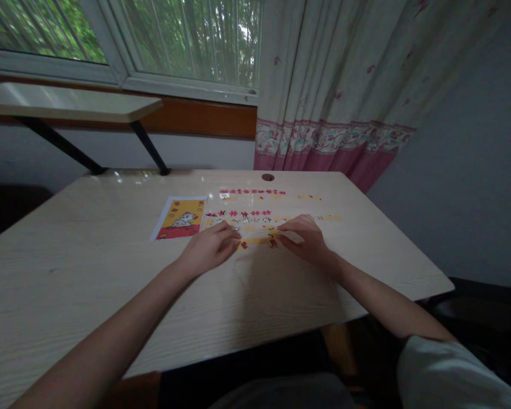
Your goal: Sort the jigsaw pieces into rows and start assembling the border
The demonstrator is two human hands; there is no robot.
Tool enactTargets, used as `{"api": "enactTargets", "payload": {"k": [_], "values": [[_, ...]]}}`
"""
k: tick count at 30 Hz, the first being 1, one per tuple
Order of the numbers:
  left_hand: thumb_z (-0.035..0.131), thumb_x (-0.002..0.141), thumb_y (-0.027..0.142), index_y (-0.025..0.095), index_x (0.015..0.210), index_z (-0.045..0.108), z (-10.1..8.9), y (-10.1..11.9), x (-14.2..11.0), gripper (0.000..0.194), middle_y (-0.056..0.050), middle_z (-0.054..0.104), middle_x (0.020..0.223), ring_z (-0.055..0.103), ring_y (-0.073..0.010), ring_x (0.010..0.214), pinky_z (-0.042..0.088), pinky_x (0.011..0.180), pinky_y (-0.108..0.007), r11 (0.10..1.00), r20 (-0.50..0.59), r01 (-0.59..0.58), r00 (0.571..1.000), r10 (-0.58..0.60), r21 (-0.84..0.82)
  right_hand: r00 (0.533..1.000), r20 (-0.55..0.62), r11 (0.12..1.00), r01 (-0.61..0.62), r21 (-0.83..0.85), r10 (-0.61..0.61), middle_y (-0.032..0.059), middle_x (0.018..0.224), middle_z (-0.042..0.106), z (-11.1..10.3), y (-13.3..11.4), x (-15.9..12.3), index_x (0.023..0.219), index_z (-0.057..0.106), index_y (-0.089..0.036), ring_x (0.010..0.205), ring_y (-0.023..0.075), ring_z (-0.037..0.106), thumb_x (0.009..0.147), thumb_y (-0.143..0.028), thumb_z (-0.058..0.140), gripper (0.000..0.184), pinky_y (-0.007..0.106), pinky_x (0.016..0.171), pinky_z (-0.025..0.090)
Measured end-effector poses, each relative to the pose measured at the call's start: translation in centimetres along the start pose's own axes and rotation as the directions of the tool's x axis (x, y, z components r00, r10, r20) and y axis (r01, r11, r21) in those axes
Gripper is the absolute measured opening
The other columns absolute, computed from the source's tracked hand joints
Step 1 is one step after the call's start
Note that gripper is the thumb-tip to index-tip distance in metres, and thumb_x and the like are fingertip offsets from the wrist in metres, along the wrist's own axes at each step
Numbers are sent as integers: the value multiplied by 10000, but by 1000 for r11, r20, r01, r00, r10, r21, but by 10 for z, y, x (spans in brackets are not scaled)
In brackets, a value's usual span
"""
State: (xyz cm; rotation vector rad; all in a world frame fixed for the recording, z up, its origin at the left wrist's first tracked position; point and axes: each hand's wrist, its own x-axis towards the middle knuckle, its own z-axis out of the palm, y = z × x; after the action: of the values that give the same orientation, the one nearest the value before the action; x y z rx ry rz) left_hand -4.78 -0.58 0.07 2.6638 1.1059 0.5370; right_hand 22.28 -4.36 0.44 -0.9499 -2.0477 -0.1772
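Small jigsaw puzzle pieces lie on the table in front of me, and a short yellow row of them [258, 241] with dark red marks sits between my hands. My left hand [213, 247] is curled at the left end of this row, thumb and fingertips closed at its edge. At the right end, my right hand [304, 236] has its thumb and index finger around the edge of a yellow piece [273, 232]. The fingertips partly hide what they touch. Just beyond lies a row of white and yellow pieces [255, 220], with red pieces [255, 213] behind it.
A printed picture sheet [181, 218] of a white cat-like figure on yellow and red lies left of the pieces. Farther back are another red row [251, 192] and scattered yellow pieces [276, 197]. The wooden table [111, 272] has a cable hole [268, 177]; a raised shelf [76, 105] stands back left.
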Motion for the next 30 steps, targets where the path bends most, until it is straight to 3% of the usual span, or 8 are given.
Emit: {"api": "enactTargets", "payload": {"k": [5,11,14,20,30], "values": [[394,888,323,202,1004,613,-3,-1,-1,276,-57,567,960,574,-178,846,481,676,-269,997,60,-38,998,34,71,998,50,998,-44,48,42,6,759,670,-3,2,-3,855,614,-222,707,133,593,792,-313,592,112,299,713,402],[382,893,314,198,1017,607,-5,-4,-2,282,-61,565,973,575,-175,863,486,680,-263,995,93,-56,994,48,80,931,347,980,-158,120,108,0,703,629,-2,11,-15,826,626,-194,702,128,554,756,-301,621,128,277,712,392],[383,891,317,200,1015,608,-5,-4,-2,282,-60,568,965,578,-177,856,483,652,-259,994,93,-53,995,44,93,896,425,976,-191,106,129,-11,667,602,0,14,-18,820,632,-196,668,122,523,739,-353,635,176,270,694,372],[387,889,302,200,1003,610,-4,-3,-2,270,-58,569,964,579,-174,854,480,657,-256,994,96,-65,994,56,92,857,496,979,-194,66,137,-12,661,578,-1,11,-16,813,630,-199,655,120,486,737,-331,621,153,267,680,336],[376,897,307,205,1000,617,-4,-2,-1,281,-61,574,959,579,-178,851,472,640,-254,992,99,-59,994,49,109,855,504,979,-186,86,118,-8,687,543,-2,12,-17,907,605,-191,667,124,471,728,-299,611,209,260,677,325]]}}
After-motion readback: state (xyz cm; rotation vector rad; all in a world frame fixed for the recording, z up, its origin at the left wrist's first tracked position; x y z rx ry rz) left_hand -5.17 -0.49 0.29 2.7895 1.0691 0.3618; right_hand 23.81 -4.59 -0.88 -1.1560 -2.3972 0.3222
